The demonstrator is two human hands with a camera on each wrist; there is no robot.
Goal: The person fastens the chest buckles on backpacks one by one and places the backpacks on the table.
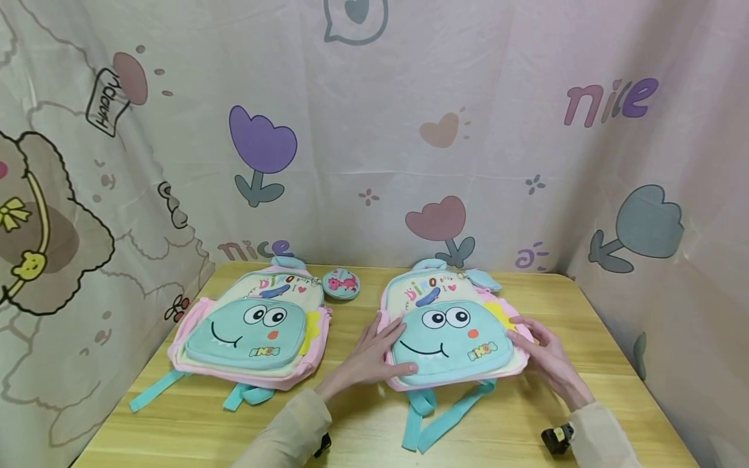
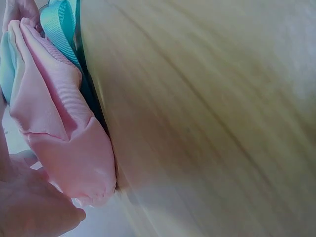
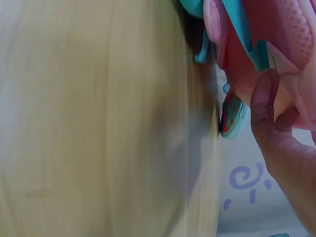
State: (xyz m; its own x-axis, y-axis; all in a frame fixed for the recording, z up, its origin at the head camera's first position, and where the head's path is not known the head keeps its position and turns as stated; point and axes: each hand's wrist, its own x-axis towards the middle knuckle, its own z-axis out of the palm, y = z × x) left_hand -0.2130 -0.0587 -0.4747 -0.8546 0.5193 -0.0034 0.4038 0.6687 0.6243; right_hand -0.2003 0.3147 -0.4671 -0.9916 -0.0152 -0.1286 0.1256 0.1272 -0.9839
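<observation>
A small child's backpack (image 1: 453, 338) with a mint smiling-face pocket, a cream top and pink sides sits on the wooden table at right of centre. On its left side lies my left hand (image 1: 374, 354), fingers along the edge and thumb over the lower front. My right hand (image 1: 547, 357) grips the opposite pink side near the yellow spikes. In the right wrist view that hand's thumb and fingers (image 3: 265, 94) hold pink fabric beside a teal strap (image 3: 244, 34). Pink fabric at the bag's bottom (image 2: 74, 158) shows close against the table in the left wrist view.
A matching backpack (image 1: 251, 331) lies to the left, a round charm (image 1: 341, 284) beside its top. Teal straps (image 1: 441, 419) trail from the right backpack toward the front. The wooden table (image 1: 608, 370) meets a printed curtain (image 1: 363, 117) behind and at both sides.
</observation>
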